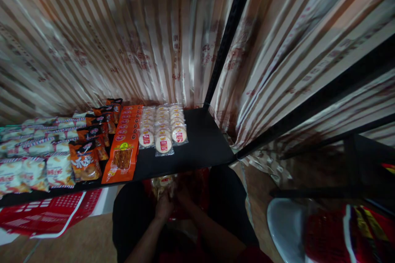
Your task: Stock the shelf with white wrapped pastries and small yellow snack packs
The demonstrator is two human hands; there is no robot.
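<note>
Between my knees, below the shelf's front edge, my two hands are close together in dim light. My left hand [164,204] is closed at the lower edge of clear-wrapped round crackers [166,180] with a red label. Beside it, my right hand [182,194] is closed too; its fingertips are dark, and what they hold is hidden. A red container or bag [200,189] lies around and beneath the hands. Above them, rows of wrapped round crackers [163,141] lie on the black shelf [200,139].
Orange snack packets [121,148], orange-black bags [84,160] and white snack bags [60,168] line the shelf to the left. Below stands a red basket [52,213]. Black posts [228,37] and a striped curtain [148,41] enclose the back; a grey stool [282,226] is at right.
</note>
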